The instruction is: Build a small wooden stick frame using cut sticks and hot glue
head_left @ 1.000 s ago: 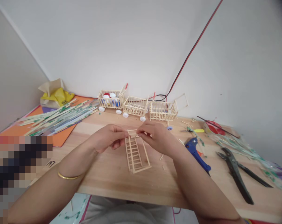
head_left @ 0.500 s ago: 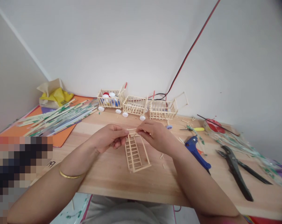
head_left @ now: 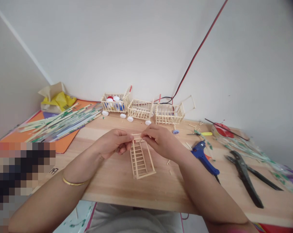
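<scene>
A small frame of thin wooden sticks, with a ladder-like row of rungs on one side, rests on the wooden table in front of me. My left hand pinches its far left corner between thumb and fingers. At the far end, my right hand is closed with its fingertips at the top of the frame, near the right corner. Whether a separate small stick lies between those fingertips is hidden. The near end of the frame points toward me, its right side open with just a single long stick.
Behind my hands stand a cart with bottle caps, a second stick cart and a third. A blue glue gun and black-handled cutters lie right. Bundled sticks lie left on orange card.
Almost nothing differs. The near end of the stick frame has shifted very slightly, and both hands keep their places at its far end.
</scene>
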`<state>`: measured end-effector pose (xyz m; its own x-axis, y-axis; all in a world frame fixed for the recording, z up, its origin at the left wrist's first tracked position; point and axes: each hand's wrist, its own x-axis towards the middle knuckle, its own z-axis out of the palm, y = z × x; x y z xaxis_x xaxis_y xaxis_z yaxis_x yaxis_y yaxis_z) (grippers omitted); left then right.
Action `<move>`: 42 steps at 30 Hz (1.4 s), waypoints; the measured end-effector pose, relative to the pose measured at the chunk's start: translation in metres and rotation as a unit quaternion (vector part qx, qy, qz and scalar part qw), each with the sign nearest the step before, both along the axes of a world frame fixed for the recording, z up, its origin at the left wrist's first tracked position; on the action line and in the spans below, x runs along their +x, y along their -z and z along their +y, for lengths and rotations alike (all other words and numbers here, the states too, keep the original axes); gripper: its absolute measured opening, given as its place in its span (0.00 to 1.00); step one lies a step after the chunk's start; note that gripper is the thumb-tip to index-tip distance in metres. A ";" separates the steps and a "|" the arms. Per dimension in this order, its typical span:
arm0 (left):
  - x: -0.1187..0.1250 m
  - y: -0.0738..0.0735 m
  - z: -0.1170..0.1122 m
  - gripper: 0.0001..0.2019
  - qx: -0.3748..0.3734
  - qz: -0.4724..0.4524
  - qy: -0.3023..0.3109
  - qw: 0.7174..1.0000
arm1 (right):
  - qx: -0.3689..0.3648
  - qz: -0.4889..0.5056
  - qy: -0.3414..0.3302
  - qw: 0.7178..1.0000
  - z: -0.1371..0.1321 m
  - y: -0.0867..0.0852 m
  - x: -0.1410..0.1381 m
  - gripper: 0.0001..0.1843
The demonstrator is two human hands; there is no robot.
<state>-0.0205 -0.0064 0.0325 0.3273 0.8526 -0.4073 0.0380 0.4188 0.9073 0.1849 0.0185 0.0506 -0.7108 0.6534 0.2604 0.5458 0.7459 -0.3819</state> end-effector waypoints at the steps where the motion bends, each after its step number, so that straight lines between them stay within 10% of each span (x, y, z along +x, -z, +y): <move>1: 0.000 0.000 0.000 0.14 0.000 -0.001 0.001 1.000 | 0.000 0.001 0.001 1.000 0.000 0.000 0.000 0.10; 11: -0.007 -0.004 -0.001 0.14 0.013 0.017 0.010 1.000 | -0.025 0.058 -0.009 0.998 -0.001 -0.007 0.005 0.05; 22: -0.015 -0.011 0.000 0.24 0.192 0.326 -0.051 0.924 | -0.022 0.095 -0.010 0.995 0.000 -0.006 0.000 0.05; 28: -0.016 -0.011 0.002 0.24 0.170 0.294 -0.078 0.937 | -0.031 0.097 -0.008 0.995 0.000 -0.003 -0.003 0.08; 35: -0.012 -0.022 -0.007 0.11 0.356 0.347 -0.118 0.859 | -0.052 0.128 0.025 0.990 0.003 0.005 -0.006 0.07; 42: -0.016 -0.028 -0.007 0.14 0.204 0.355 -0.059 0.910 | -0.051 0.140 0.020 0.989 0.007 0.011 -0.010 0.06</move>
<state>-0.0368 -0.0136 0.0607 0.0006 0.9925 -0.1222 0.6521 0.0922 0.7525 0.1751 0.0254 0.0395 -0.5926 0.7133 0.3743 0.4363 0.6748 -0.5953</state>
